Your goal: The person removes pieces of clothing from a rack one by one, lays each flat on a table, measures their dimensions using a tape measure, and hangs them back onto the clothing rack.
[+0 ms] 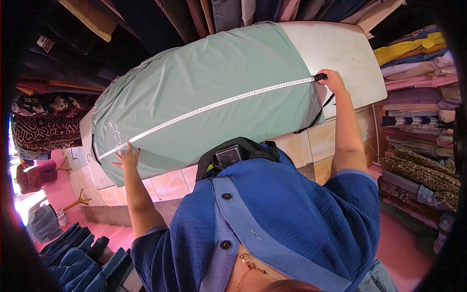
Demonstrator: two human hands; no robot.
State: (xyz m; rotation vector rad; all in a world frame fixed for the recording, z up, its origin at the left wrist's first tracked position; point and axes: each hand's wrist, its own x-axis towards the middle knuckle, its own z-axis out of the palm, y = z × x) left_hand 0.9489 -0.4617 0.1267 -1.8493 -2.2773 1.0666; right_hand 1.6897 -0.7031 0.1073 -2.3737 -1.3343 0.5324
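Note:
A light green garment (194, 82) lies spread over a white board (340, 48). Across it runs a white measuring tape (219, 103), from the lower left up to the right edge of the cloth. My left hand (128, 156) rests on the cloth near the tape's left end, fingers spread, with a fingertip touching the tape. At the cloth's right edge my right hand (331, 80) grips the black tape case (320, 77), from which a black strap (318, 117) hangs down.
Clothes hang behind the board (226, 19). Folded garments (418, 107) fill shelves at the right. Patterned clothes (48, 121) hang at the left, above folded jeans (82, 260). A black bag (233, 153) sits at my waist.

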